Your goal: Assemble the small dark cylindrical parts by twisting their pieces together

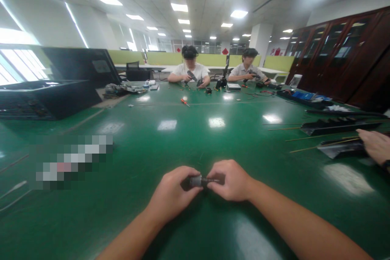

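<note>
A small cylindrical part [196,181], with a silver band and a thinner dark end, lies level between my hands, just above the green table [183,150]. Around its thicker silver end, the thumb and fingers of my left hand [174,190] are closed. My right hand [230,180] pinches the narrow dark end from the other side. Fingers cover much of the part, so its exact kind cannot be made out. My fingertips are close together, with a short stretch of the part showing between them.
At the right edge another person's hand [376,146] touches a black channel-shaped tray [338,149] with thin rods. A screwdriver [184,102] lies farther back. Two people sit across the table, holding tools. A black computer case [45,101] stands at left, behind a blurred-out object [74,160].
</note>
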`<state>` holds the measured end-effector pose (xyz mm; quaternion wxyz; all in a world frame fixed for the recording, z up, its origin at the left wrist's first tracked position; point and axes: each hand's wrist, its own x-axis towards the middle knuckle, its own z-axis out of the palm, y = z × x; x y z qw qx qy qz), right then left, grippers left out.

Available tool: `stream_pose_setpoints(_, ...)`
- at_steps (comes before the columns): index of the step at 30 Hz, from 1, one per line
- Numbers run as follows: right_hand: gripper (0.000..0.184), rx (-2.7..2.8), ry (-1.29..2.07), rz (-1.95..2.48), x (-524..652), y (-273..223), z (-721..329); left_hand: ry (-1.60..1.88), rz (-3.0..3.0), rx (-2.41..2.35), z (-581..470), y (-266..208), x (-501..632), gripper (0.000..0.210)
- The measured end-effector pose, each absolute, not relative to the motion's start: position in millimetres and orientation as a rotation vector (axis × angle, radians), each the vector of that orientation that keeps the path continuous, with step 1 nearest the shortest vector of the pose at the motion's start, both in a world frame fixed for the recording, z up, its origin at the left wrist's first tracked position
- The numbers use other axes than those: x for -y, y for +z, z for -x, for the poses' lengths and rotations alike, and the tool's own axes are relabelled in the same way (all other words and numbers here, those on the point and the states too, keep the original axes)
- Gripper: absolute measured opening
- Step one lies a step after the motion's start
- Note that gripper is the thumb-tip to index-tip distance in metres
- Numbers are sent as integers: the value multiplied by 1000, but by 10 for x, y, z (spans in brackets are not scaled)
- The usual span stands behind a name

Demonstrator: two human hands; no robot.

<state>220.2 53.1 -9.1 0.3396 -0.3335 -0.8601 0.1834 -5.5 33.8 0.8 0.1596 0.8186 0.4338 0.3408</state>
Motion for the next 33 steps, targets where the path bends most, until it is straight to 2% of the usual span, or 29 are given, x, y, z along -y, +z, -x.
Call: stream_pose_setpoints(33, 7, 2183, 540, 902, -538, -62, -2211, 1045, -2370, -1278, 125, -13, -369, 21)
